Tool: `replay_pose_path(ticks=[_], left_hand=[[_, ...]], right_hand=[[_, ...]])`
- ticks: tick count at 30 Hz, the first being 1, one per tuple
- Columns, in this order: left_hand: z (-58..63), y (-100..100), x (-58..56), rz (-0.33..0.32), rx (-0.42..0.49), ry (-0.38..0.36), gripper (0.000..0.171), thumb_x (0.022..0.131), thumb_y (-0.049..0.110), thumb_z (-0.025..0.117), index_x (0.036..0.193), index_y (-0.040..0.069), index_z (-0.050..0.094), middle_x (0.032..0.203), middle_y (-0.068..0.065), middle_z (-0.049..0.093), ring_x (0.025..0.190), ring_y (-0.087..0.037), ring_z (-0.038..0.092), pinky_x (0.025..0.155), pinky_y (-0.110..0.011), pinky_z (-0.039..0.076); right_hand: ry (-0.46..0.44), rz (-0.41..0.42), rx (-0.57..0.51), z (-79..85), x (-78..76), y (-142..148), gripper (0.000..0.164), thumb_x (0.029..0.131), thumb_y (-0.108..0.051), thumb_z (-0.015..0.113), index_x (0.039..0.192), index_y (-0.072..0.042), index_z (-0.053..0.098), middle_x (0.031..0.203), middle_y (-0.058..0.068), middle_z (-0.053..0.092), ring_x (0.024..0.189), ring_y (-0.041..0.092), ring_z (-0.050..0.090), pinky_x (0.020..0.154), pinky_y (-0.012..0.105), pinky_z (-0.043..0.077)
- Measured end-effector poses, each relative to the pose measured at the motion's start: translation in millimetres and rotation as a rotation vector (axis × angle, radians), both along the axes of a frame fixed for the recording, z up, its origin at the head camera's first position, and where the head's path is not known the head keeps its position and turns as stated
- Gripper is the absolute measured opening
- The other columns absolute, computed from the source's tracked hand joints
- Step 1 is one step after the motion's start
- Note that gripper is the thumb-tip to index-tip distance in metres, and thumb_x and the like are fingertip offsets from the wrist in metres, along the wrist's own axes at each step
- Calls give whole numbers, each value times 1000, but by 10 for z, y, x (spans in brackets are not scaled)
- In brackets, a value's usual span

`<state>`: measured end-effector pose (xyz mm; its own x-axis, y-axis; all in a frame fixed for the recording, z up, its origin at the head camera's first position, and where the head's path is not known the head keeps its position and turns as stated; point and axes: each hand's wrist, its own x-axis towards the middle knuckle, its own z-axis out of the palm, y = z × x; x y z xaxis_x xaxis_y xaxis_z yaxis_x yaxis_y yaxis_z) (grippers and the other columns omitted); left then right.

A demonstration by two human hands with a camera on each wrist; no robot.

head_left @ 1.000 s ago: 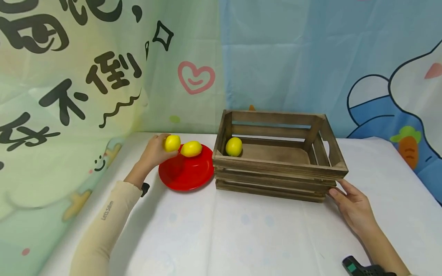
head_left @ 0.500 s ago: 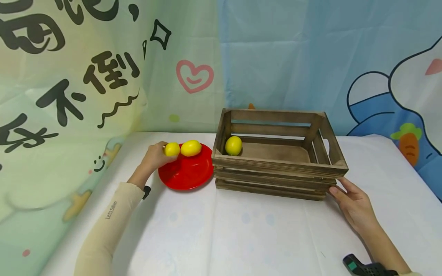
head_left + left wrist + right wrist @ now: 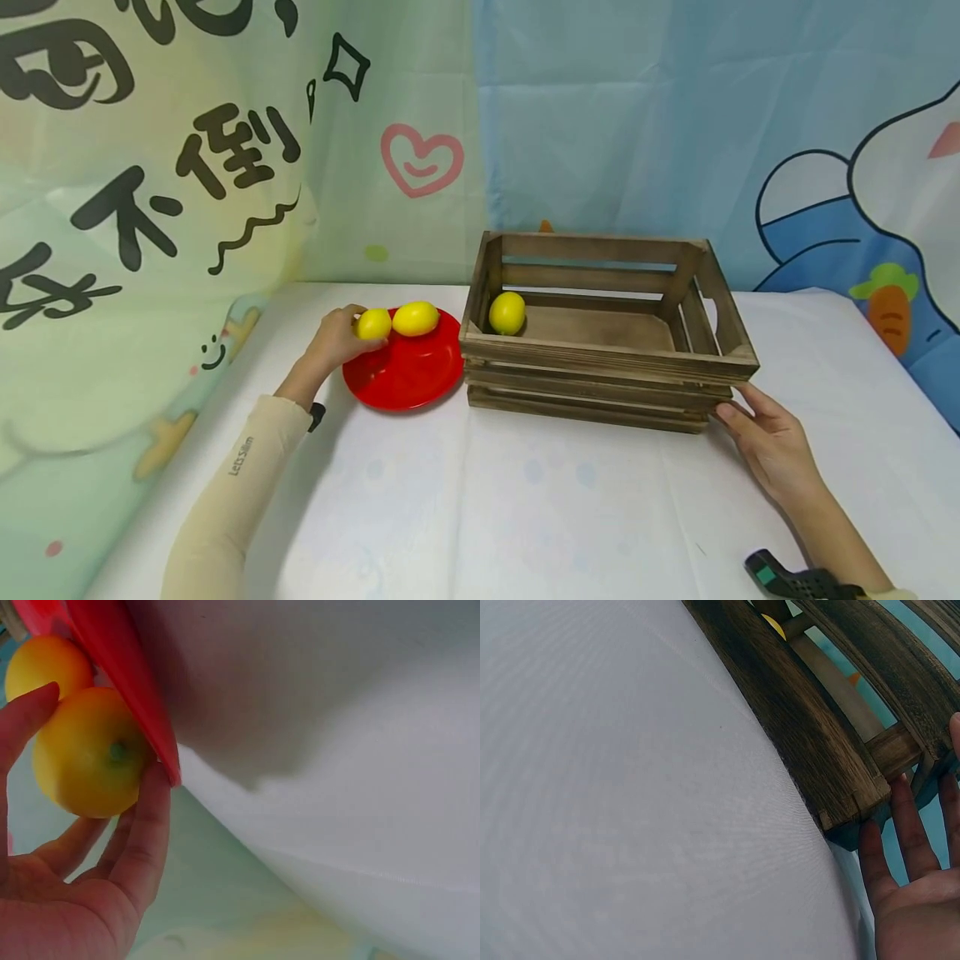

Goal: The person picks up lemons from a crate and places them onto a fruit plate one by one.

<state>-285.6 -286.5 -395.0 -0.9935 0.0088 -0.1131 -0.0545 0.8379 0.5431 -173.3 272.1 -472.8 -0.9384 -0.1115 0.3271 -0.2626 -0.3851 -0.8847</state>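
Observation:
At the left rim of the red plate point(image 3: 405, 379), my left hand point(image 3: 333, 340) holds a yellow lemon point(image 3: 373, 324) between thumb and fingers. In the left wrist view this lemon point(image 3: 94, 754) shows its greenish stem end, with the fingertips right at the plate's edge point(image 3: 150, 712). A second lemon point(image 3: 416, 318) lies beside it on the plate. My right hand point(image 3: 776, 454) grips the front right corner of a slatted wooden crate point(image 3: 600, 362), thumb on the front and fingers on the end. A third lemon point(image 3: 507, 313) sits inside the crate at its left end.
The crate stands close against the plate's right side on a white cloth point(image 3: 525, 517). Behind them hangs a printed backdrop point(image 3: 600, 125). A black strapped device point(image 3: 798, 579) sits at my right wrist.
My left hand has lowered its lemon slightly onto the plate next to the other one, then stayed there. The right hand keeps its place at the crate's corner.

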Motion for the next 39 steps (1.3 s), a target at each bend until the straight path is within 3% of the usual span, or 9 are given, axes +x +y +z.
replay_pose_path(ticks=[9, 26, 33, 39], left_hand=[[18, -46, 18, -2, 5, 8, 73, 85, 30, 75, 140, -4, 41, 129, -30, 51, 117, -42, 49, 97, -50, 49], [112, -105, 87, -21, 48, 147, 68, 87, 32, 74, 137, -6, 45, 123, -31, 57, 110, -42, 57, 91, -50, 51], [199, -10, 66, -7, 107, 200, 60, 88, 30, 73, 132, -3, 50, 123, -28, 58, 108, -39, 60, 89, -48, 53], [346, 161, 79, -15, 179, 253, 54, 88, 30, 73, 129, 1, 52, 119, -22, 60, 106, -36, 63, 88, -46, 55]], right_hand=[[18, 13, -10, -3, -8, -3, 54, 95, 19, 41, 144, -2, 46, 142, -5, 52, 122, 5, 55, 93, 18, 48], [-6, 14, -16, -14, -6, 16, 53, 95, 18, 43, 141, -7, 53, 139, -7, 55, 120, 4, 56, 91, 17, 49], [-41, -24, 22, -30, 12, 19, 51, 96, 14, 46, 141, -10, 53, 137, -11, 55, 119, 0, 55, 90, 15, 48], [-37, -32, 54, -21, 13, 19, 52, 97, 11, 47, 145, -8, 46, 138, -12, 54, 119, 0, 55, 90, 14, 48]])
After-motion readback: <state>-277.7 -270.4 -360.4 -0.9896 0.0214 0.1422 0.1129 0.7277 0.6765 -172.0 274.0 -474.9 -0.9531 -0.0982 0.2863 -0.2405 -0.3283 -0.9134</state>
